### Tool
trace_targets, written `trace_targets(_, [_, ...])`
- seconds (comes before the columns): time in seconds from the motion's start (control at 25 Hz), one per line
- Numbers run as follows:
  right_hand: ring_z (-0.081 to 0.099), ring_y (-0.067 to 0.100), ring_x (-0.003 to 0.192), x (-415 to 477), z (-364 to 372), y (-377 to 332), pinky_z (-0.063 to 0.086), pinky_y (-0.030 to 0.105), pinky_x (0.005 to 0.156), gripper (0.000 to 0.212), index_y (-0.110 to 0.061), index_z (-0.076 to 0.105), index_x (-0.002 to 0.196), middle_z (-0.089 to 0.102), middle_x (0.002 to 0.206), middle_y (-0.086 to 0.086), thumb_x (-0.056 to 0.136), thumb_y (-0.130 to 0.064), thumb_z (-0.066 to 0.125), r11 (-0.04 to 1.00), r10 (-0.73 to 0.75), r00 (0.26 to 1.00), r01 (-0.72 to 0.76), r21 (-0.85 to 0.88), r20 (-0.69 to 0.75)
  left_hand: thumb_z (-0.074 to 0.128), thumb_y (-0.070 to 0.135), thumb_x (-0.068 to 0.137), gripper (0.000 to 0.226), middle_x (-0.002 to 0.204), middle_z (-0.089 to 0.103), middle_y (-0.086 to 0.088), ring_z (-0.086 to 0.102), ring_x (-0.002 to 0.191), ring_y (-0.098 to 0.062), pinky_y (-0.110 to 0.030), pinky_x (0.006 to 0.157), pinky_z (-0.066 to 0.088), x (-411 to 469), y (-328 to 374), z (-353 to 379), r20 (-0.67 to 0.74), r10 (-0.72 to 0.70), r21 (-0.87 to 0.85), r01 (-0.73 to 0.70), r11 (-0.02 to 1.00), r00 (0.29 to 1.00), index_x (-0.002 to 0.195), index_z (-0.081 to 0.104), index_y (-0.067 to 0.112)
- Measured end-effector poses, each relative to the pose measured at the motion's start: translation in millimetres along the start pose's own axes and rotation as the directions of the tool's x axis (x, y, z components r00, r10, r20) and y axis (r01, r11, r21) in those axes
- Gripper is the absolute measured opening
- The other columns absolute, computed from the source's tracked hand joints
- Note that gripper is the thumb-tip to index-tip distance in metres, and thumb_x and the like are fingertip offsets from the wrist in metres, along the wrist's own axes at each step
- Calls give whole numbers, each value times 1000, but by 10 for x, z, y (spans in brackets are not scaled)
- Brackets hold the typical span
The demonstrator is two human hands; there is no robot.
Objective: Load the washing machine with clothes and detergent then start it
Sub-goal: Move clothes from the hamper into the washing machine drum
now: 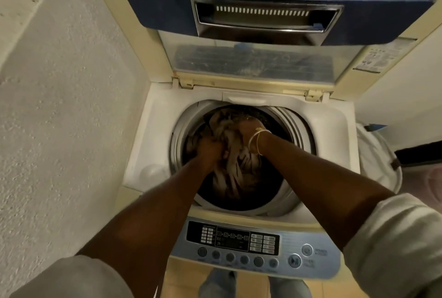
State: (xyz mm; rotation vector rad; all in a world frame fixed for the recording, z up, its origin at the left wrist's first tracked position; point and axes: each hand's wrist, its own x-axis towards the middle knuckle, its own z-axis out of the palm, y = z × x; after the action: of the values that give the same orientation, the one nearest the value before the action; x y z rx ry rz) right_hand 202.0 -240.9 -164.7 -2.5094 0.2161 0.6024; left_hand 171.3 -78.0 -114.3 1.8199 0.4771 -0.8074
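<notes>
A top-loading washing machine [148,135] stands in front of me with its lid [263,10] raised. Both my hands are down in the drum [299,130]. My left hand [209,148] grips a bunch of beige and dark striped clothes [236,159]. My right hand [248,127], with thin bangles at the wrist, reaches deeper and holds the same pile of cloth; its fingers are partly hidden by the fabric. More dark clothes lie around the drum's bottom.
The control panel [251,247] with round buttons and a start/pause button [294,260] faces me at the machine's front edge. A rough white wall [59,106] is close on the left. A white laundry basket [378,154] stands to the machine's right.
</notes>
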Motion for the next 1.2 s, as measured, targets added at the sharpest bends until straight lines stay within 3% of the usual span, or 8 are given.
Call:
trace_targets(0.16, [39, 26, 137, -293, 61, -194, 27, 36, 116, 49, -9, 43, 145, 44, 148, 11, 101, -32, 45, 999, 2, 1000, -3, -45, -19, 41, 21, 103, 50, 145, 40, -19, 36, 139, -32, -33, 114, 26, 99, -87, -33, 103, 208, 188, -224, 956, 973, 146, 32, -4])
trace_targets(0.24, [32, 27, 141, -496, 199, -88, 21, 34, 118, 48, -8, 34, 149, 35, 153, 14, 104, -25, 40, 992, -82, 994, 88, -93, 68, 44, 15, 104, 42, 145, 43, -23, 39, 137, -36, -35, 114, 27, 122, -257, -44, 230, 250, 441, -330, 835, 941, 142, 40, -4])
trace_targets(0.36, [43, 32, 134, -653, 150, 36, 30, 35, 111, 46, -5, 43, 141, 46, 144, 16, 100, -26, 48, 997, -55, 990, 62, -50, 131, 54, 11, 97, 28, 126, 61, -21, 56, 119, -35, -34, 103, 39, 189, -285, -3, 126, 403, 552, -401, 731, 907, 122, 61, 0])
trace_targets(0.48, [56, 32, 120, -720, -36, 24, 43, 36, 100, 40, -9, 56, 129, 60, 127, 14, 96, -29, 51, 999, -18, 996, 22, 46, -90, 56, 19, 93, 24, 114, 67, -7, 62, 106, -22, -33, 95, 47, 121, -65, 134, -25, 606, 621, -462, 633, 795, 115, 64, 16])
trace_targets(0.6, [66, 24, 86, -991, -412, -38, 49, 31, 69, 20, -19, 64, 103, 69, 93, 4, 93, -32, 52, 969, 47, 862, 83, 233, -505, 54, 29, 97, 13, 96, 67, 6, 61, 87, -6, -23, 77, 50, -244, 276, 468, -118, 755, 525, -605, 599, 645, 105, 61, 21])
trace_targets(0.72, [63, 14, 73, -1366, -832, 99, 48, 27, 64, 11, -24, 61, 98, 67, 81, -5, 95, -33, 55, 898, 72, 703, 264, 353, -708, 49, 28, 102, 17, 93, 60, 15, 55, 83, 9, -4, 75, 40, -650, 606, 966, -167, 808, 313, -747, 586, 564, 108, 58, 16])
trace_targets(0.92, [55, 5, 56, -1688, -1326, 805, 44, 22, 52, 15, -21, 55, 97, 56, 63, -9, 95, -36, 58, 821, 246, 550, 320, 473, -798, 43, 29, 104, 16, 98, 63, 6, 63, 89, -10, -34, 76, 55, -912, 982, 1979, -164, 887, 202, -865, 459, 432, 108, 53, 17])
trace_targets(1.2, [56, 7, 59, -1899, -1873, 2107, 49, 33, 54, 14, -19, 52, 98, 58, 67, -7, 97, -33, 56, 764, 378, 475, 325, 557, -795, 45, 27, 104, 16, 97, 61, 9, 60, 83, -7, -21, 70, 48, -1143, 1416, 3309, 71, 944, 311, -906, 286, 322, 108, 55, 15])
